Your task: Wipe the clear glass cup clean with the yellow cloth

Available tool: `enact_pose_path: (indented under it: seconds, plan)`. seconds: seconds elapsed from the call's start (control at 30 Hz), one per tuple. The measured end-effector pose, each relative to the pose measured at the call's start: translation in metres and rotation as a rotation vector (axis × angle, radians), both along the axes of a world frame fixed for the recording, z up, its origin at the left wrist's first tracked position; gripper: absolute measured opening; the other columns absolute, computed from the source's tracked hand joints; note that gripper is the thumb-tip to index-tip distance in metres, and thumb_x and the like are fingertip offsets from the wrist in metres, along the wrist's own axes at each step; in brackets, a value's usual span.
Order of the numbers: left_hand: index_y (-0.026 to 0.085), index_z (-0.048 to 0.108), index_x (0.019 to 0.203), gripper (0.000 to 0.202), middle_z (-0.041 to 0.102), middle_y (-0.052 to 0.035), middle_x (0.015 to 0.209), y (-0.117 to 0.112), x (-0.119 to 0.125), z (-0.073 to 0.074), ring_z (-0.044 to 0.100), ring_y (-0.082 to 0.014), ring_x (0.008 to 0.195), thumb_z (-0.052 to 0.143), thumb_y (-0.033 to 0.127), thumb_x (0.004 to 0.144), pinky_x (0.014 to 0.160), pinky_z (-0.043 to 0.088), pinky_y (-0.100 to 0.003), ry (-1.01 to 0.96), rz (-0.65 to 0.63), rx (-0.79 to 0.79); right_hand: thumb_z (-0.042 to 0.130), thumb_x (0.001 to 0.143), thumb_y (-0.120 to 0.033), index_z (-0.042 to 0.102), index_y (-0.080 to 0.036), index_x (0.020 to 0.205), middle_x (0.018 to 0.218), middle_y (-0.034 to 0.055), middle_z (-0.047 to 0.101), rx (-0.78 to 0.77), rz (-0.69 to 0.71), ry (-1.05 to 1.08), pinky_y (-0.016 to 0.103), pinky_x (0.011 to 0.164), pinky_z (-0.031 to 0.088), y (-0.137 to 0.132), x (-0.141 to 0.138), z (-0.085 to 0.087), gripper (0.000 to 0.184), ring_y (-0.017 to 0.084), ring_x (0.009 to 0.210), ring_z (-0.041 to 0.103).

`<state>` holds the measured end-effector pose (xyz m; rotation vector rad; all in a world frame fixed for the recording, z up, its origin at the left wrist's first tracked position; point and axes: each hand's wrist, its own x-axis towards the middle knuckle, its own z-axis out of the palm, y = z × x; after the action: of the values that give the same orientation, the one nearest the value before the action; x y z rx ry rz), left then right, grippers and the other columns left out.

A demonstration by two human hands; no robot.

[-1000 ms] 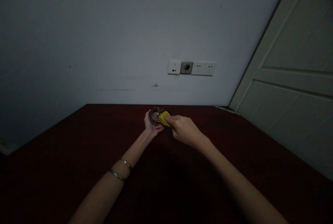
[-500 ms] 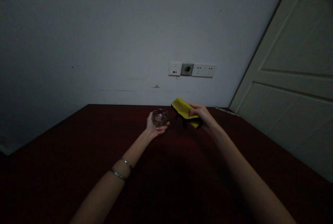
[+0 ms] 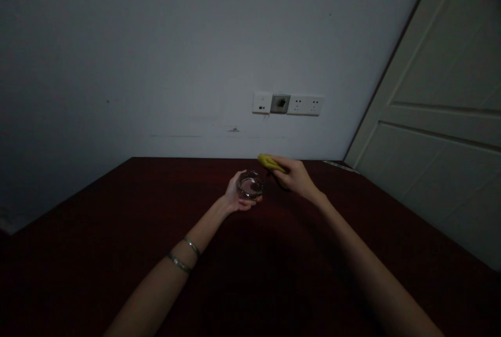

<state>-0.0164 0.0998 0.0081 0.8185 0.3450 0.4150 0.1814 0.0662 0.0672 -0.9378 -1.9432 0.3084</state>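
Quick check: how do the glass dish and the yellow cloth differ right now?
The glass dish is see-through, while the yellow cloth is opaque.
The dish is round and open on top; the cloth is bunched.
The dish sits in the left hand; the cloth is gripped in the right hand.
Shared: both are held.

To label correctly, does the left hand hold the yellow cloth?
No, the right hand holds the yellow cloth; the left hand holds a glass dish.
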Motion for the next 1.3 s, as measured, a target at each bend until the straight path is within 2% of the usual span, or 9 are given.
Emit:
enact_pose_path:
  seconds: [0.07,0.13,0.27,0.43,0.7,0.87,0.97,1.17,1.3]
  plan:
    - [0.014,0.056,0.088,0.062,0.062,-0.0129,0.064,-0.001,0.002,0.001,0.029,-0.0057,0.026,0.025,0.067,0.076,0.024,0.023,-0.017,0.033,-0.058,0.006,0.050,0.078,-0.009,0.053,-0.024,0.123,0.127,0.0033,0.056,0.151,0.070,-0.229,0.039,0.102,0.039,-0.008,-0.004,0.004,0.047,0.018,0.117,0.052]
    - [0.013,0.056,0.085,0.067,0.062,-0.0136,0.063,-0.002,0.004,0.001,0.029,-0.0056,0.026,0.023,0.070,0.074,0.023,0.022,-0.018,0.058,-0.094,0.007,0.048,0.079,-0.006,0.051,-0.023,0.125,0.130,0.0037,0.054,0.237,0.104,-0.401,0.038,0.104,0.038,-0.015,-0.009,0.008,0.049,0.017,0.123,0.046]
    - [0.009,0.057,0.084,0.080,0.061,-0.0145,0.062,-0.003,0.007,0.002,0.028,-0.0057,0.024,0.016,0.076,0.071,0.022,0.022,-0.019,0.083,-0.068,0.017,0.048,0.080,-0.004,0.051,-0.020,0.125,0.131,0.0058,0.052,0.309,0.130,-0.596,0.039,0.106,0.035,-0.019,-0.019,0.010,0.048,0.017,0.128,0.040]
    - [0.009,0.056,0.082,0.075,0.060,-0.0122,0.060,-0.004,0.008,0.003,0.028,-0.0050,0.025,0.014,0.071,0.074,0.023,0.022,-0.019,0.029,0.038,0.065,0.045,0.076,0.003,0.046,-0.018,0.129,0.134,0.0073,0.049,0.301,0.112,-0.617,0.040,0.108,0.034,-0.016,-0.019,0.009,0.057,0.016,0.130,0.037]
    - [0.010,0.054,0.081,0.066,0.060,-0.0112,0.062,-0.005,0.008,0.003,0.028,-0.0046,0.025,0.022,0.068,0.075,0.023,0.024,-0.019,-0.082,0.159,0.113,0.042,0.066,0.010,0.047,-0.011,0.128,0.133,0.0134,0.049,0.269,0.068,-0.556,0.039,0.105,0.038,-0.020,-0.017,0.011,0.065,0.019,0.127,0.041]
    - [0.010,0.056,0.085,0.063,0.060,-0.0108,0.062,-0.005,0.004,0.004,0.030,-0.0060,0.026,0.026,0.065,0.076,0.024,0.024,-0.020,-0.168,0.280,0.115,0.045,0.068,0.007,0.048,-0.014,0.126,0.130,0.0128,0.052,0.282,0.040,-0.524,0.045,0.100,0.042,-0.020,-0.023,0.005,0.062,0.022,0.124,0.044]
    - [0.010,0.058,0.083,0.062,0.059,-0.0102,0.060,-0.005,0.005,0.003,0.029,-0.0067,0.025,0.026,0.063,0.077,0.023,0.024,-0.020,-0.198,0.353,0.124,0.046,0.071,0.003,0.044,-0.010,0.128,0.127,0.0156,0.054,0.281,-0.048,-0.545,0.044,0.094,0.046,-0.023,-0.034,0.001,0.058,0.024,0.116,0.048]
    - [0.016,0.058,0.078,0.052,0.052,-0.0013,0.049,-0.002,0.009,0.001,0.029,-0.0091,0.023,0.031,0.060,0.077,0.024,0.022,-0.021,-0.256,0.639,0.052,0.043,0.071,0.002,0.044,-0.003,0.123,0.118,0.0187,0.056,0.283,-0.190,-0.662,0.040,0.090,0.045,-0.031,-0.053,-0.005,0.052,0.026,0.102,0.048]
    - [0.016,0.059,0.079,0.052,0.050,0.0003,0.047,-0.002,0.010,0.000,0.028,-0.0092,0.022,0.031,0.060,0.077,0.024,0.020,-0.021,-0.235,0.741,0.044,0.045,0.069,0.001,0.045,0.002,0.120,0.117,0.0224,0.055,0.294,-0.224,-0.736,0.039,0.090,0.044,-0.037,-0.061,-0.006,0.050,0.028,0.099,0.047]
